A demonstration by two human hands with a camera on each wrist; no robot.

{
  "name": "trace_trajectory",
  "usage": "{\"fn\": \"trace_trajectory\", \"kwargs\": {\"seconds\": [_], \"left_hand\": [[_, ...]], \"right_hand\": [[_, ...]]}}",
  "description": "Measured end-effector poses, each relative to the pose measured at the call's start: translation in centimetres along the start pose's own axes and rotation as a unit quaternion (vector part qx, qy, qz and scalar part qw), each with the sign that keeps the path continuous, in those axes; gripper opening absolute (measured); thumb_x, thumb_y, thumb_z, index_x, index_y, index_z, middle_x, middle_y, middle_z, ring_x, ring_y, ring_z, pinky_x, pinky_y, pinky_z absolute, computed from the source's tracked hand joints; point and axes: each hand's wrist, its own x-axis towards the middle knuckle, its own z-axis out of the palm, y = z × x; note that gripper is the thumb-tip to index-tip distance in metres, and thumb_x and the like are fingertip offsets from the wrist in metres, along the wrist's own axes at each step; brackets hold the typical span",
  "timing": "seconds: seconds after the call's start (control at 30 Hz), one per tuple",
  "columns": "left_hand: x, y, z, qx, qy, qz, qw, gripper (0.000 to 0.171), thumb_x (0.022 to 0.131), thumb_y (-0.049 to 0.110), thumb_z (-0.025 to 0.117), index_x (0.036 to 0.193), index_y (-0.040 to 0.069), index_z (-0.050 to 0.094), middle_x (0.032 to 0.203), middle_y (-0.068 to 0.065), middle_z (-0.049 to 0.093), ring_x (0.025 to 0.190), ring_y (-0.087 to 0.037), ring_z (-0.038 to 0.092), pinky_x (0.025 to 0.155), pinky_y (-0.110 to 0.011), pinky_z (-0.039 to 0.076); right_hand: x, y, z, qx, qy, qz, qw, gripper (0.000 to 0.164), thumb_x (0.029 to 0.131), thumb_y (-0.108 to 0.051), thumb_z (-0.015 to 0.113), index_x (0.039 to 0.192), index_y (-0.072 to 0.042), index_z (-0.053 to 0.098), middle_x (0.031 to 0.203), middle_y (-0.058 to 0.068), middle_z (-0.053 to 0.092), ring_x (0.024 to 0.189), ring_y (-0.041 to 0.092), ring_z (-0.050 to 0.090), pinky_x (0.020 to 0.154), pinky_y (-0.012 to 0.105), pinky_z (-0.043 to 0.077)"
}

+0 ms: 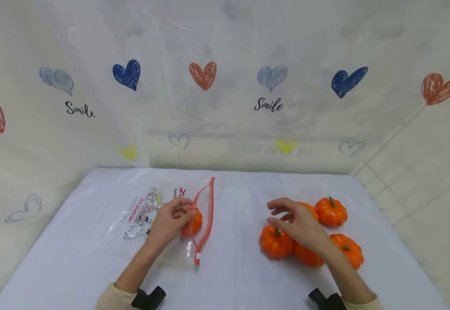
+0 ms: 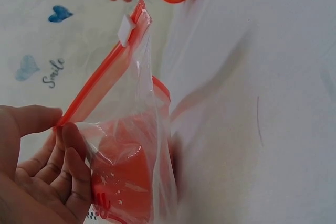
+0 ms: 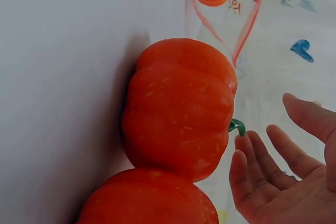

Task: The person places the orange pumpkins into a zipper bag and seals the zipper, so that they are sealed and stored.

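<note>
My left hand (image 1: 172,219) pinches the red zip edge of a clear zip bag (image 2: 100,82) between thumb and fingers, and the bag's mouth stands apart. Inside the bag lies one small orange pumpkin (image 1: 197,221), seen through the plastic. My right hand (image 1: 296,221) hovers over a group of pumpkins with its fingers loosely bent and nothing in them. Nearest to it is a pumpkin (image 3: 181,108) with a green stem, close to the fingertips; a second pumpkin (image 3: 152,200) touches that one. The right hand and forearm partly hide other pumpkins in the head view.
More pumpkins sit to the right, one at the back (image 1: 331,212) and one at the front (image 1: 346,249). A white cloth covers the table (image 1: 236,275). Behind it hangs a pale backdrop (image 1: 232,116) with printed hearts. A white slider (image 2: 126,30) sits on the bag's zip.
</note>
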Motion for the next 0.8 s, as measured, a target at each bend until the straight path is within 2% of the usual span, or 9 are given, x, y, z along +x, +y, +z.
{"fn": "trace_trajectory", "kwargs": {"seconds": [0.23, 0.43, 0.8], "left_hand": [[0.0, 0.1, -0.1, 0.004, -0.004, 0.004, 1.0, 0.025, 0.097, 0.022, 0.073, 0.121, 0.016, 0.069, 0.1, -0.007, 0.069, 0.084, -0.019, 0.064, 0.067, -0.02, 0.054], [0.0, -0.1, -0.2, 0.002, -0.008, 0.006, 1.0, 0.026, 0.097, 0.021, 0.073, 0.122, 0.016, 0.069, 0.101, -0.007, 0.069, 0.085, -0.019, 0.064, 0.067, -0.02, 0.054], [0.0, 0.0, -0.2, 0.008, -0.006, 0.01, 0.9999, 0.026, 0.097, 0.021, 0.072, 0.123, 0.017, 0.068, 0.103, -0.007, 0.071, 0.087, -0.021, 0.065, 0.069, -0.02, 0.055]], "right_hand": [[-0.2, 0.5, -0.4, -0.019, -0.008, -0.009, 1.0, 0.038, 0.093, -0.028, 0.08, 0.128, -0.019, 0.067, 0.123, 0.003, 0.072, 0.113, 0.03, 0.069, 0.092, 0.031, 0.06], [-0.3, 0.9, -0.8, -0.03, -0.026, -0.018, 0.999, 0.042, 0.091, -0.024, 0.081, 0.13, -0.018, 0.066, 0.127, 0.008, 0.071, 0.114, 0.032, 0.068, 0.091, 0.033, 0.06], [-0.5, 1.2, -1.3, -0.025, -0.061, 0.0, 0.998, 0.051, 0.089, -0.033, 0.083, 0.132, -0.014, 0.064, 0.129, 0.011, 0.069, 0.116, 0.031, 0.066, 0.093, 0.036, 0.06]]}}
